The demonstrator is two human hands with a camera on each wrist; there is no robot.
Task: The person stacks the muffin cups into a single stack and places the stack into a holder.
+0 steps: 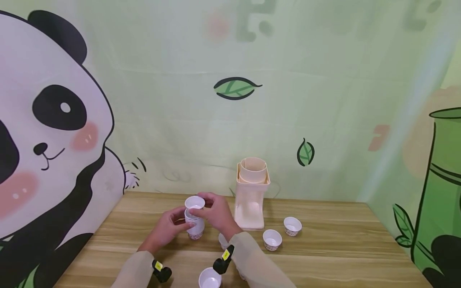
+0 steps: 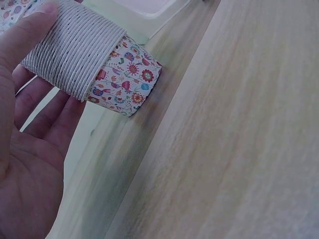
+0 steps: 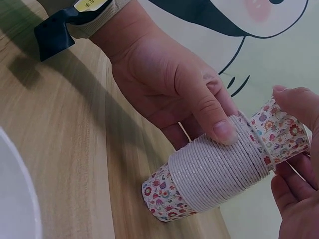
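A stack of nested paper cups (image 1: 195,230) with a floral print and close-set white rims is in my left hand (image 1: 169,228), the thumb and fingers on its two sides. The left wrist view shows the floral bottom of the stack (image 2: 75,55) just above or on the tabletop; I cannot tell if they touch. My right hand (image 1: 217,210) pinches a single floral paper cup (image 3: 281,130), mouth upward, at the top of the stack. Its lower end meets the stack's mouth.
A pale pink stand (image 1: 249,208) with a round holder (image 1: 253,170) on top stands by the back wall. White-lined cups sit on the wooden table (image 1: 331,248): two to the right, one (image 1: 210,279) near the front, another (image 1: 223,241) partly behind my right sleeve.
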